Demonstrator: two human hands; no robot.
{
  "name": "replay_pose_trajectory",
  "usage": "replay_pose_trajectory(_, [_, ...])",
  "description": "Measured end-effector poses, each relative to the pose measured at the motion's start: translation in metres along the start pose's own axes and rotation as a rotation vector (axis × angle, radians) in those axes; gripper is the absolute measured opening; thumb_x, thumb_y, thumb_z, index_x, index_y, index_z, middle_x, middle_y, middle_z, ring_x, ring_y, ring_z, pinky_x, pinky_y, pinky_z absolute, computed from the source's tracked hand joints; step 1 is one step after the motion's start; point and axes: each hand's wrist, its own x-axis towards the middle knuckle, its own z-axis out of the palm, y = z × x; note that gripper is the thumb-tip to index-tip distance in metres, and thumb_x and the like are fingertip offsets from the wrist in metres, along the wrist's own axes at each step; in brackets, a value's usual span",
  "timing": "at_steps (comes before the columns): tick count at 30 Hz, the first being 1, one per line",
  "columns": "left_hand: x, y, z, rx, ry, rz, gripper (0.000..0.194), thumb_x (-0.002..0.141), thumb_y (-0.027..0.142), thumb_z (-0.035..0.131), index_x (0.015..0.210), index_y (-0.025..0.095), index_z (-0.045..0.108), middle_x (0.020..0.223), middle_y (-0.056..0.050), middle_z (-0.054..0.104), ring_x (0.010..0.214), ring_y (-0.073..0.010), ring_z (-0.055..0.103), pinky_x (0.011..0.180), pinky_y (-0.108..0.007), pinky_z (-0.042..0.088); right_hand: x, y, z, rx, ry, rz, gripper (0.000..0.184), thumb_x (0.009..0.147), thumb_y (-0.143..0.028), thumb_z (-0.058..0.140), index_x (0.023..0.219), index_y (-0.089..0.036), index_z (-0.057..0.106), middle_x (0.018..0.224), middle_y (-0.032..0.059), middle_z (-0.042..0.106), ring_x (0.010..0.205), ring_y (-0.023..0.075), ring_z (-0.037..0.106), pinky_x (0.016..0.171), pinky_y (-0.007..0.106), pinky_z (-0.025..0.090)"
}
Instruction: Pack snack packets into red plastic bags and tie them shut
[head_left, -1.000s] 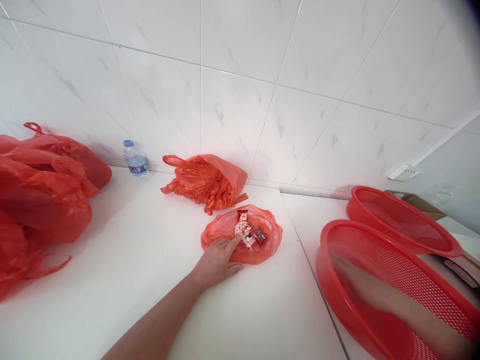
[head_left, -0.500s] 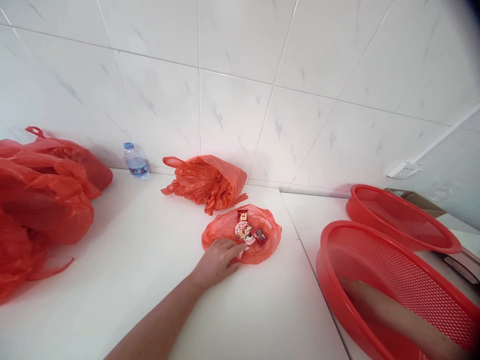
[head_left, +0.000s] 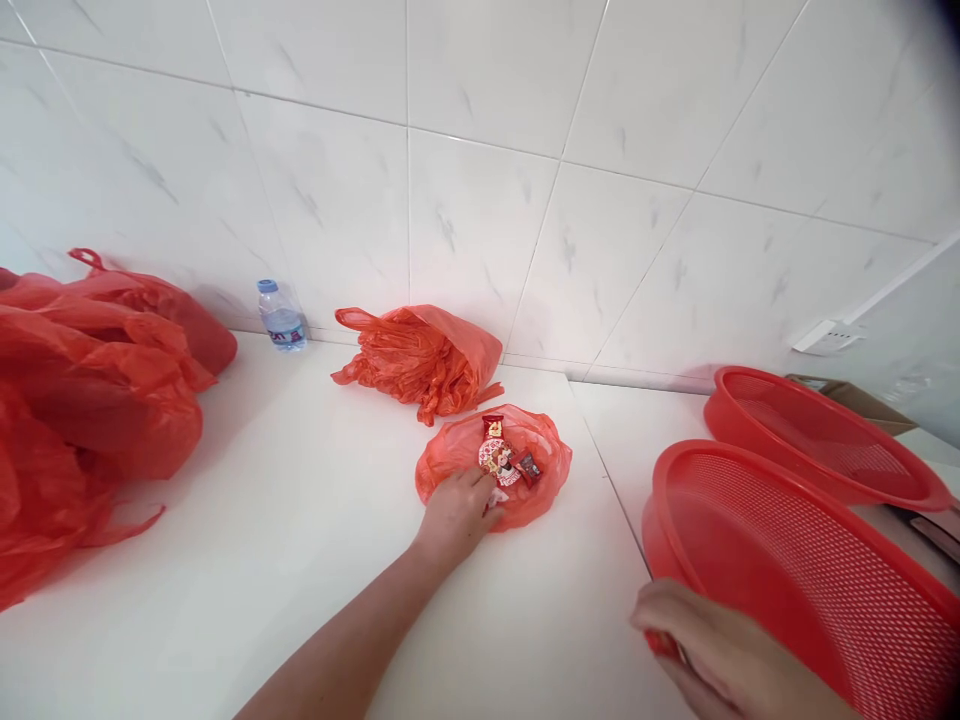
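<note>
A small red plastic bag (head_left: 540,470) lies spread open on the white counter (head_left: 300,560), with several wrapped sweets (head_left: 501,458) on it. My left hand (head_left: 459,512) rests on the bag's near left edge, fingers curled onto the plastic beside the sweets. My right hand (head_left: 724,650) is at the lower right, outside the near red mesh basket (head_left: 810,570), its fingers closed on the basket's rim.
A second red mesh basket (head_left: 825,440) sits behind the first. A bundle of folded red bags (head_left: 420,358) lies by the tiled wall, a small water bottle (head_left: 283,316) to its left. Large stuffed red bags (head_left: 90,400) fill the left side. A cardboard box (head_left: 855,398) shows at the far right.
My right arm has come out of the near basket and the hand now grips its rim. My left hand's fingers have curled in on the bag's edge.
</note>
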Motion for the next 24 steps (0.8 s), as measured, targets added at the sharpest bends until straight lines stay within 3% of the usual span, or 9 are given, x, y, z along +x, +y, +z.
replay_pose_trajectory(3, [-0.003, 0.001, 0.003, 0.024, -0.055, -0.012, 0.008, 0.079, 0.027, 0.059, 0.081, 0.019, 0.059, 0.084, -0.006, 0.061, 0.074, -0.0205, 0.057, 0.062, -0.031, 0.044, -0.003, 0.0, 0.02, -0.061, -0.216, -0.052, 0.018, 0.08, -0.031, 0.047, 0.085, -0.036, 0.064, 0.077, 0.0027, 0.065, 0.062, 0.0195, 0.061, 0.061, 0.032, 0.052])
replay_pose_trajectory(7, [-0.005, 0.0, 0.0, -0.027, -0.019, -0.022, 0.011, 0.079, 0.016, 0.051, 0.081, 0.02, 0.061, 0.081, -0.005, 0.061, 0.076, -0.0194, 0.057, 0.064, -0.03, 0.045, -0.003, 0.013, 0.026, -0.164, -0.169, -0.001, 0.024, 0.082, -0.024, 0.045, 0.096, -0.035, 0.061, 0.082, 0.0024, 0.065, 0.064, 0.0199, 0.061, 0.063, 0.034, 0.05])
replay_pose_trajectory(10, [-0.001, -0.001, -0.005, -0.11, 0.101, -0.031, 0.02, 0.08, 0.013, 0.049, 0.094, 0.02, 0.062, 0.09, -0.005, 0.064, 0.084, -0.0206, 0.057, 0.074, -0.034, 0.047, 0.007, 0.011, 0.033, -0.043, -0.127, 0.026, 0.024, 0.084, -0.023, 0.041, 0.099, -0.033, 0.058, 0.085, 0.0018, 0.063, 0.074, 0.0192, 0.062, 0.07, 0.034, 0.05])
replay_pose_trajectory(13, [0.006, -0.005, -0.009, -0.185, 0.196, -0.031, 0.025, 0.085, 0.015, 0.045, 0.103, 0.021, 0.061, 0.098, -0.006, 0.065, 0.09, -0.0207, 0.058, 0.081, -0.036, 0.048, 0.034, -0.004, 0.051, 0.259, -0.108, 0.035, 0.022, 0.09, -0.028, 0.035, 0.098, -0.027, 0.055, 0.089, 0.0022, 0.062, 0.081, 0.0177, 0.061, 0.075, 0.033, 0.05])
replay_pose_trajectory(18, [0.017, -0.015, -0.01, -0.225, 0.221, -0.136, 0.027, 0.087, 0.019, 0.043, 0.108, 0.024, 0.059, 0.094, -0.004, 0.068, 0.087, -0.021, 0.063, 0.075, -0.035, 0.05, 0.106, -0.038, 0.083, 0.701, -0.034, 0.039, 0.033, 0.086, -0.031, 0.046, 0.118, -0.025, 0.046, 0.101, 0.0036, 0.064, 0.083, 0.0162, 0.064, 0.074, 0.032, 0.051])
replay_pose_trajectory(21, [0.02, -0.018, -0.007, -0.282, 0.227, -0.245, 0.031, 0.086, 0.019, 0.043, 0.114, 0.024, 0.054, 0.088, -0.003, 0.068, 0.078, -0.0195, 0.064, 0.065, -0.032, 0.051, 0.143, -0.048, 0.1, 0.717, 0.025, 0.007, 0.034, 0.083, -0.028, 0.049, 0.117, -0.026, 0.048, 0.101, 0.0034, 0.066, 0.089, 0.0168, 0.064, 0.08, 0.032, 0.052])
replay_pose_trajectory(24, [0.018, -0.017, -0.004, -0.351, 0.226, -0.3, 0.032, 0.086, 0.018, 0.042, 0.115, 0.025, 0.05, 0.083, -0.001, 0.066, 0.074, -0.0178, 0.063, 0.063, -0.031, 0.05, 0.163, -0.044, 0.118, 0.527, 0.132, 0.014, 0.025, 0.084, -0.029, 0.048, 0.109, -0.024, 0.054, 0.098, 0.004, 0.067, 0.094, 0.0189, 0.064, 0.083, 0.035, 0.051])
